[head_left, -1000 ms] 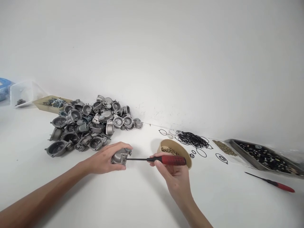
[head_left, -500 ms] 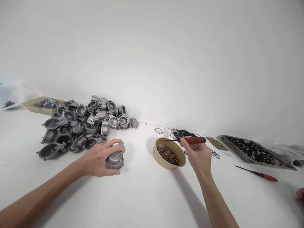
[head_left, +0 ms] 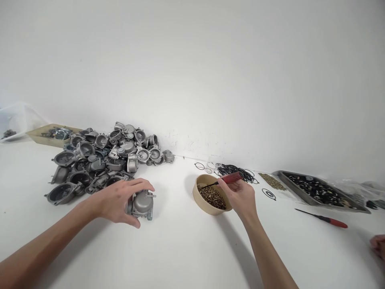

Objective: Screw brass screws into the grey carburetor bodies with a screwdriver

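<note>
My left hand (head_left: pixel 116 200) is wrapped round a small grey metal housing (head_left: pixel 141 204) that rests on the white table, just in front of a heap of similar housings. My right hand (head_left: pixel 239 196) grips a red-handled screwdriver (head_left: pixel 227 179) and holds it over a tan bowl (head_left: pixel 210 196), with the dark tip dipping down into the small brass screws in the bowl.
The heap of grey metal housings (head_left: pixel 102 156) lies at the left near the wall. Black O-rings (head_left: pixel 237 171), a patch of brass parts (head_left: pixel 272 181) and a metal tray (head_left: pixel 319 188) of black parts sit at the right. A second red screwdriver (head_left: pixel 326 218) lies nearby. Another person's hand (head_left: pixel 378 245) shows at the right edge.
My right hand took the screwdriver away from the housing, moved right to the bowl and tipped its point into the screws. My left hand turned the housing on the table.
</note>
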`<state>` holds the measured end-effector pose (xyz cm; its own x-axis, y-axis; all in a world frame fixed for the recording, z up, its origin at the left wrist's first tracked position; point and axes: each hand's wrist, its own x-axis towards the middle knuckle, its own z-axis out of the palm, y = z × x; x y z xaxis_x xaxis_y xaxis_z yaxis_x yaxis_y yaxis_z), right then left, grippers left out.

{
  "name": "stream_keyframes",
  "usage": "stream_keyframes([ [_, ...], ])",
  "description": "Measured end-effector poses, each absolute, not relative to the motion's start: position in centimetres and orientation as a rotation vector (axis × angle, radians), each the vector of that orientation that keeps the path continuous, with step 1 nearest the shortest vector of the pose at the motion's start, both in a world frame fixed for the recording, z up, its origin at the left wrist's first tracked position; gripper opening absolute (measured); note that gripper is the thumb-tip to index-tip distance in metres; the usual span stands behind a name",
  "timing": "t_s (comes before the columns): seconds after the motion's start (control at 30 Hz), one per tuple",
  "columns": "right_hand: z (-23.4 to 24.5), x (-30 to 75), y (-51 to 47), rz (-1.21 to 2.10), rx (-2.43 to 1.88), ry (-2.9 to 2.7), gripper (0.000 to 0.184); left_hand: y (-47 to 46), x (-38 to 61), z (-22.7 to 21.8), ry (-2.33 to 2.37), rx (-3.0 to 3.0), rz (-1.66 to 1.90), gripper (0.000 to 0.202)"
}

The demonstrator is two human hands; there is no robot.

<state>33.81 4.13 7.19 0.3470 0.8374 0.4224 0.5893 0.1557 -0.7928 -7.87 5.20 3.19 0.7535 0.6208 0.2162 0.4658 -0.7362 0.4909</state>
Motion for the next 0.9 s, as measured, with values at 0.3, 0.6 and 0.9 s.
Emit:
stream_keyframes([
  [0.3,7.8,33.8,3.7,0.239,-1.498,-1.299,0.042,5.1,-7.5,2.9,0.983,2.408,0.536,0.075],
  [0.6,9.2,32.2,2.6,0.217,-1.356,-1.199,0.038,4.1,-4.8,1.8,1.154,2.256,0.754,0.067],
  [0.9,10.1,30.2,0.9,0.379,-1.174,-1.184,0.032,2.6,-2.6,1.4,1.338,2.147,0.807,0.065],
])
